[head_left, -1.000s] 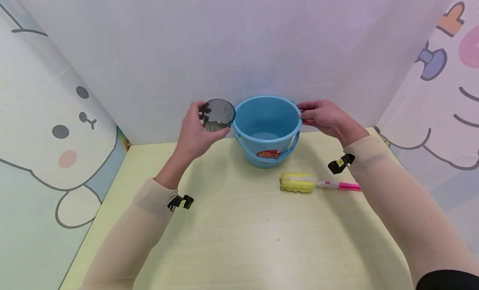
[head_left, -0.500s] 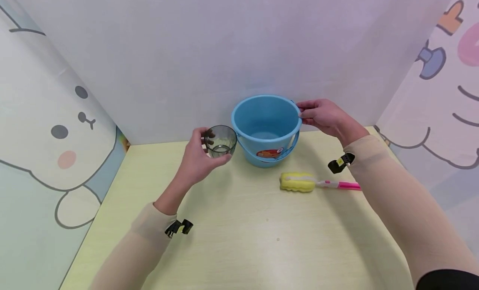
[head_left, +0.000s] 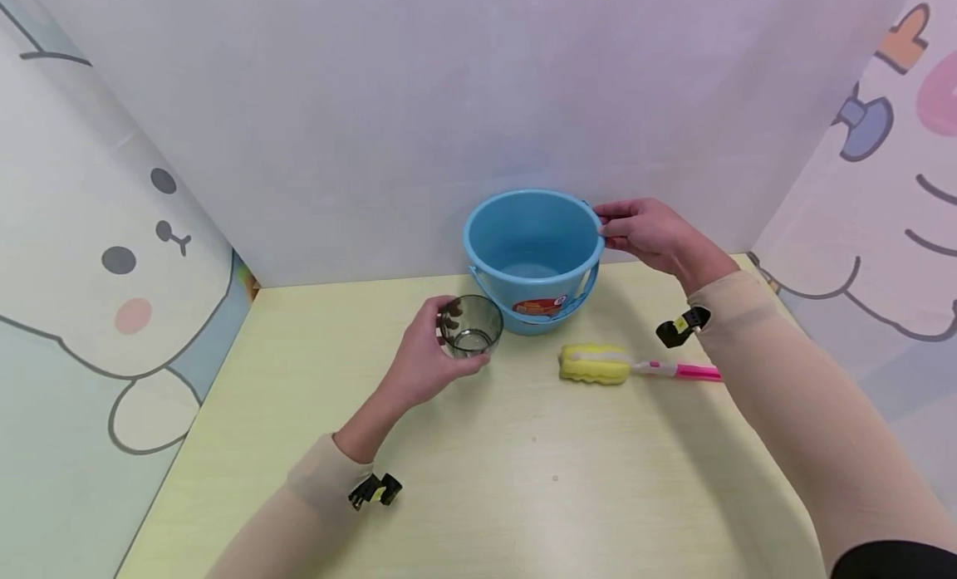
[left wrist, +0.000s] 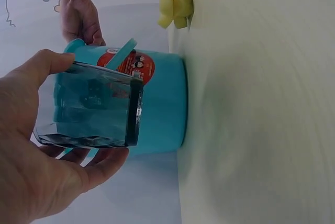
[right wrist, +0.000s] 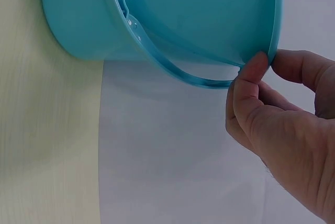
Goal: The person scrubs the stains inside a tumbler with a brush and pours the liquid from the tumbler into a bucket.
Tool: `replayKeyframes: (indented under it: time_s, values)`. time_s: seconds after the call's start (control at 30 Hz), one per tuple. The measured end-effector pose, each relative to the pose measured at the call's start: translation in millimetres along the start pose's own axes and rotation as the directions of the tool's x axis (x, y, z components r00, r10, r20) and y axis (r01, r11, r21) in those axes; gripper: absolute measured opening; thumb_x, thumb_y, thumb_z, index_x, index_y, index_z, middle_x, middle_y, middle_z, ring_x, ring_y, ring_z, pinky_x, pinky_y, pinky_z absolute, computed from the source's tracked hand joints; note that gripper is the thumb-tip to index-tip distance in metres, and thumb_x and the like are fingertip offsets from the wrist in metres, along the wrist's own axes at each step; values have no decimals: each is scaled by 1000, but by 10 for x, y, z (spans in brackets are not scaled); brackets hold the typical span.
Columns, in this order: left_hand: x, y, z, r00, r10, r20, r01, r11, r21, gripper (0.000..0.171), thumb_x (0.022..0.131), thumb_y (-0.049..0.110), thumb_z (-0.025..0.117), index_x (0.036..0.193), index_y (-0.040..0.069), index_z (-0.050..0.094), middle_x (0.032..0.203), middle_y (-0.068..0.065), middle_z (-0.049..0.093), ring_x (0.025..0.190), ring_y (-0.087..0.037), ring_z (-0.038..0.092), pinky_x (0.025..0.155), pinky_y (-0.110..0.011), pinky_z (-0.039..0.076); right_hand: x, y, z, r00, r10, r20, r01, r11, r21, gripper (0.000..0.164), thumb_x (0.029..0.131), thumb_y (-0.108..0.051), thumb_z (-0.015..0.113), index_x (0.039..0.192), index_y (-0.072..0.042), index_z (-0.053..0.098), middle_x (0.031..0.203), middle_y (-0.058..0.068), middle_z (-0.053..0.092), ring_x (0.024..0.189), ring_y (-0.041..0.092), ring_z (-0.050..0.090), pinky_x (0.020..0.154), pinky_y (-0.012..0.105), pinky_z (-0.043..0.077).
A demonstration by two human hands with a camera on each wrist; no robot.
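A clear grey drinking glass point(head_left: 473, 330) is gripped by my left hand point(head_left: 429, 355), thumb on the near side and fingers round the far side. In the left wrist view the glass point(left wrist: 94, 106) hangs above the table, its thick base toward the tabletop. Behind and to the right of it stands a blue bucket point(head_left: 516, 292) with a red label, its handle hanging down the front. My right hand point(head_left: 646, 234) pinches the bucket's right rim; the right wrist view shows thumb and fingers point(right wrist: 246, 88) at the rim beside the handle's end.
On the pale wooden table point(head_left: 598, 479), right of and in front of the bucket, lies a brush with a yellow sponge head point(head_left: 596, 364) and a pink and white handle point(head_left: 695, 371). A whitish wall point(head_left: 374, 105) rises behind the bucket; cartoon-printed panels point(head_left: 134, 255) flank the table.
My left hand has brought the glass down and toward me, then slightly right, from beside the bucket's rim to its front left. The right hand stays on the rim; bucket and brush have not moved.
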State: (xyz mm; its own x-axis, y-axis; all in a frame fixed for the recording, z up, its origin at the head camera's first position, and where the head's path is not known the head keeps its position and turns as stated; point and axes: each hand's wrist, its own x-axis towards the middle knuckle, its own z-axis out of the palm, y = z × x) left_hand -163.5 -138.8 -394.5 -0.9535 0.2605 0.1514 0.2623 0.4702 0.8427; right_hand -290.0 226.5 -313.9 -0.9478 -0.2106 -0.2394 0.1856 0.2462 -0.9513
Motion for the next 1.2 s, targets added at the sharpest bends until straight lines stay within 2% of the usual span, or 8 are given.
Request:
replayKeyframes:
  time_s: [0.27,0.83,1.0,1.2]
  values:
    - [-95,22,228,999,-29,37,29,1000,-9,95,75,25,98,151,7,43,140,-9,56,129,-28,55,100,-49,56,-1,18,-19,1000,-6,2,6,1000,10,54,110,-7,57,161,1,41,154,21,48,129,37,55,91,23,59]
    - [-222,9,584,991,-29,134,33,999,-29,92,73,26,100,146,10,45,136,-7,60,126,-25,57,106,-44,51,-2,25,-12,1000,-14,9,14,1000,17,53,110,-7,56,161,1,40,154,21,48,124,34,57,91,23,58]
    - [-247,2,664,987,-17,161,24,999,-40,92,73,27,99,145,8,45,136,-11,60,125,-28,59,105,-45,52,-5,28,-19,1000,-19,7,19,1000,11,52,110,-6,56,160,1,42,153,22,48,121,33,60,91,23,58]
    - [-280,4,717,983,-24,180,31,999,-36,94,73,30,100,146,8,44,136,-9,59,125,-28,58,104,-46,52,-3,27,-23,1000,-22,9,22,1000,14,52,110,-6,56,160,1,42,153,22,49,120,32,61,97,28,58]
